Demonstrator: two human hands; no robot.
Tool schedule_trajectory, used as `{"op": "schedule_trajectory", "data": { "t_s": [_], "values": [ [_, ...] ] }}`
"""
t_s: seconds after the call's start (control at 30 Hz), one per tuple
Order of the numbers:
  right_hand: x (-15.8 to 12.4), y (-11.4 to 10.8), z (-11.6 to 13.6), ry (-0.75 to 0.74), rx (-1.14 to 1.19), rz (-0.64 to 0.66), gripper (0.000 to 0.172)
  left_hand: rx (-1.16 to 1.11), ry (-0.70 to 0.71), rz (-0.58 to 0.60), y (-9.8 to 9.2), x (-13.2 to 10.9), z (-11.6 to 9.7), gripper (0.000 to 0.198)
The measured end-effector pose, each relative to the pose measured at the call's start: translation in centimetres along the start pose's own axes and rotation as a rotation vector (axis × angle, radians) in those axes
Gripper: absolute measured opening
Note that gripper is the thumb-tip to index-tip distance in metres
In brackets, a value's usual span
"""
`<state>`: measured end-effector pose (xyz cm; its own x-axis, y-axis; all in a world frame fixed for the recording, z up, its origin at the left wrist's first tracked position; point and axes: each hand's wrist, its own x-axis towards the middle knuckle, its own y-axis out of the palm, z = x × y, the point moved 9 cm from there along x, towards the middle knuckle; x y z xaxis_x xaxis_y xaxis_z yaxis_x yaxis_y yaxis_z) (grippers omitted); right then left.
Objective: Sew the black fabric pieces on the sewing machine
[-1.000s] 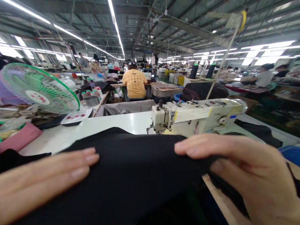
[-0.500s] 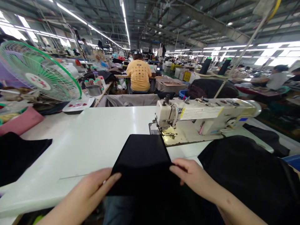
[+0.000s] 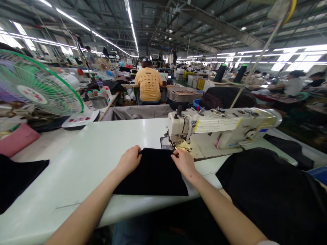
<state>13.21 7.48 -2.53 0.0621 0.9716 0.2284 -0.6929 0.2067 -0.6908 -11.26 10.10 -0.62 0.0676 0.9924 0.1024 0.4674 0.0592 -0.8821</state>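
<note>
A black fabric panel (image 3: 153, 175) lies on the pale table (image 3: 107, 143) in front of me, its near edge close to the table's front. My left hand (image 3: 130, 158) pinches the panel's far left corner. At the far right corner my right hand (image 3: 182, 160) pinches the fabric, fingers closed, just in front of the needle area of a white sewing machine (image 3: 178, 127). The panel's far edge runs between both hands. Parts of the machine's foot and plate are hidden behind my right hand.
More black fabric (image 3: 268, 190) is heaped on the right, and another black piece (image 3: 20, 177) lies at the left. A green-rimmed fan (image 3: 38, 85) stands at the left by a metal pot (image 3: 98, 102). A person in a yellow shirt (image 3: 148, 83) sits ahead, back turned.
Both hands have moved from the panel's near sides forward to its far corners. The panel now lies flat on the table, its near edge no longer hanging toward my lap.
</note>
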Motion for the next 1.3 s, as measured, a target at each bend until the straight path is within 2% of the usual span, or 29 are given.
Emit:
{"op": "schedule_trajectory", "data": {
  "t_s": [0.13, 0.23, 0.33, 0.43, 0.57, 0.77, 0.93, 1.17, 1.3],
  "values": [
    [-0.9, -1.6, 0.1, -0.032, 0.169, -0.022, 0.014, -0.164, -0.003, -0.052, -1.1, -2.4, -0.7, 0.004],
    [-2.5, -3.7, -0.2, -0.031, 0.334, -0.018, 0.019, -0.619, -0.114, -0.077, -2.0, -5.0, 0.0, 0.017],
    [-4.3, -5.7, -1.8, 0.071, 0.599, -0.011, 0.028, -1.074, -0.201, -0.055, -2.1, -7.3, -0.4, 0.023],
    [-6.0, -6.5, -4.0, 0.237, 0.804, -0.015, 0.032, -1.240, -0.208, -0.038, -2.2, -8.6, -1.7, 0.021],
    [-6.8, -7.4, -5.4, 0.299, 0.844, -0.068, 0.035, -1.237, -0.177, -0.077, -2.7, -9.2, -3.1, 0.019],
    [-6.6, -8.5, -5.4, 0.343, 0.885, -0.112, 0.041, -1.173, -0.151, -0.185, -3.8, -9.4, -3.7, 0.021],
    [-7.0, -9.4, -4.9, 0.387, 0.955, -0.167, 0.039, -1.077, -0.175, -0.278, -4.5, -9.5, -4.1, 0.020],
    [-6.8, -10.1, -5.5, 0.342, 0.932, -0.208, 0.033, -0.991, -0.223, -0.278, -4.9, -9.6, -4.7, 0.025],
    [-6.7, -10.0, -6.0, 0.342, 0.926, -0.213, 0.032, -1.155, -0.254, -0.235, -4.2, -9.6, -4.3, 0.026]
  ]
}}
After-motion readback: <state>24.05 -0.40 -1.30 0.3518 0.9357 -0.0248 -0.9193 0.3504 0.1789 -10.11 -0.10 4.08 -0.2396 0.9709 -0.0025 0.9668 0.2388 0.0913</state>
